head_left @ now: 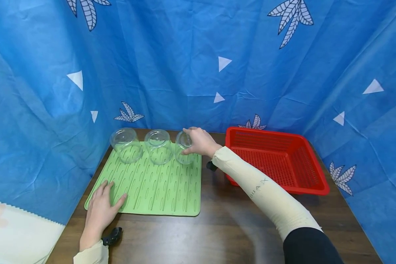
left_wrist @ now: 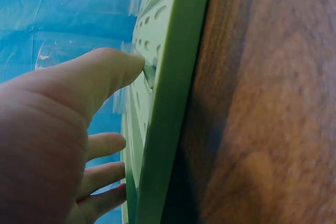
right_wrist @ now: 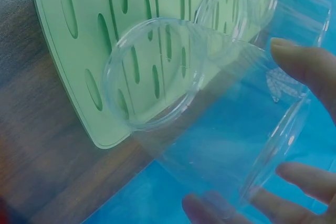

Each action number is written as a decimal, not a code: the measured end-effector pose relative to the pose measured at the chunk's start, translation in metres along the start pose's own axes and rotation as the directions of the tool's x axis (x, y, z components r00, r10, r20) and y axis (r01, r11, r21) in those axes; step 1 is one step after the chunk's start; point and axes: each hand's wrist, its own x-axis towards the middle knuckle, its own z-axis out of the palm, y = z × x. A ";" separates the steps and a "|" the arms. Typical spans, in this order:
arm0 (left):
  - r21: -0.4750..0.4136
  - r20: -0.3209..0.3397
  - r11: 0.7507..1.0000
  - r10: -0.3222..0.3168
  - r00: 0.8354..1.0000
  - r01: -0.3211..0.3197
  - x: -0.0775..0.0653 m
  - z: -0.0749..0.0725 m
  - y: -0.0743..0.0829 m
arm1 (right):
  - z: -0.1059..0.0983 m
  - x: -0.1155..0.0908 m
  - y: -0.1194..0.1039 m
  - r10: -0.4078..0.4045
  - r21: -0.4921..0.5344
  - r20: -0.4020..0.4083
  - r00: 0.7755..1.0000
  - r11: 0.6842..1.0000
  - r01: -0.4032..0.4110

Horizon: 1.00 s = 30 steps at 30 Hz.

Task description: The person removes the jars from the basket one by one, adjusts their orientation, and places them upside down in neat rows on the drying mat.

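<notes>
Three clear plastic jars stand in a row along the back of a ribbed green mat: a left jar, a middle jar and a right jar. My right hand grips the right jar from its right side, thumb on the near side and fingers around the far side. In the right wrist view, that jar's round rim is at the mat end, and my fingers are at its other end. My left hand rests with spread fingers on the mat's front left corner, the thumb on its surface.
A red perforated plastic basket stands to the right of the mat, partly behind my right forearm. Both sit on a dark brown wooden table. A blue patterned curtain hangs behind and at both sides.
</notes>
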 end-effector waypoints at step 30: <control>0.029 0.025 1.000 0.003 1.000 -0.003 0.004 -0.003 0.001 | 0.003 0.018 -0.003 0.039 -0.085 0.075 0.996 0.996 -0.032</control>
